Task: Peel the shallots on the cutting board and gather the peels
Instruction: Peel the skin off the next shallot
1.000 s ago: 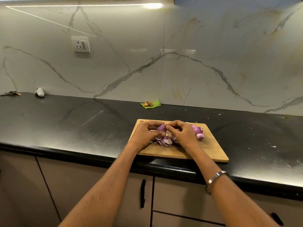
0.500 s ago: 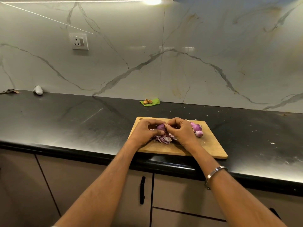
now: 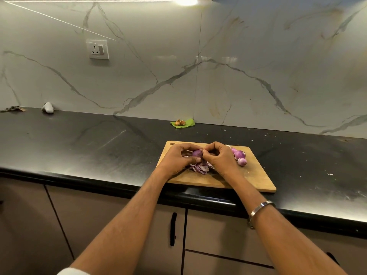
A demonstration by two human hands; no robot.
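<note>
A pale marble-veined wall (image 3: 258,76) rises behind a long black bench (image 3: 79,143), whose surface carries scattered white flecks toward the right. On the bench, near its front edge, lies a light wooden cutting board (image 3: 252,179) with a small hole in its far left corner.

Over the board's left half the two hands meet. The left hand (image 3: 176,157) has its fingers curled round a purple shallot (image 3: 197,153), thumb pressed at the bulb's lower side. The right hand (image 3: 220,157) is curled too, its fingertips pinching at the top of that same shallot, right against the left hand's fingers. The bulb shows a smooth, dull purple skin; only its upper face is visible between the fingers. A metal bangle (image 3: 258,210) sits on the right forearm.

Directly under the hands, a heap of peels (image 3: 200,168) rests on the board, thin, curled, pale lilac and purple flakes. Just right of the right hand lie more shallots (image 3: 239,155), glossy pink-purple and close together, the nearest one smaller and paler.

Back by the wall sits a green leaf (image 3: 186,124) holding small brown bits, and a white socket (image 3: 98,49) is fixed above the bench's left part.
</note>
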